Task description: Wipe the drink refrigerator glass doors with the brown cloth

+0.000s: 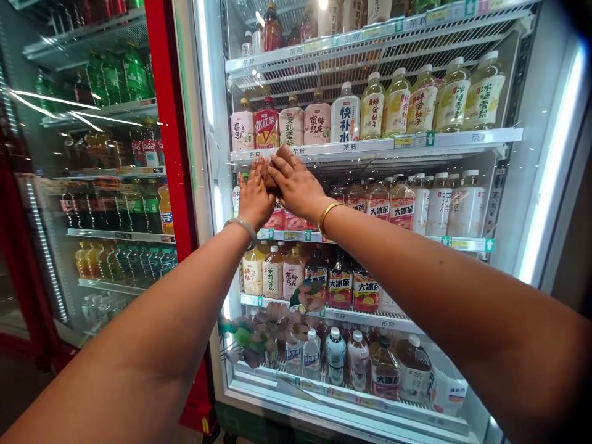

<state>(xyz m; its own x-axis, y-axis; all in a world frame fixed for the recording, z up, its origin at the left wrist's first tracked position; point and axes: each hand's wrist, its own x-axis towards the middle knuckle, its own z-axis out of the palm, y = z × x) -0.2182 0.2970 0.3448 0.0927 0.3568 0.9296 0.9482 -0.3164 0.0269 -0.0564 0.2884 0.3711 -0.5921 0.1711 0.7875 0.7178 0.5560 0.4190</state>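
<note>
both hands, left hand (253, 198) and right hand (295, 185), lie flat and open on the fridge door (222, 185), holding nothing. pink bottles (287, 219) sit right behind. a hard push might shake them over.

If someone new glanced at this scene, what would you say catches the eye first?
Two bare arms reach forward, the left hand and right hand overlapping at an open drinks fridge, just under its second shelf of pale bottles. Beside it on the left, a red-framed fridge holds green bottles.
</note>
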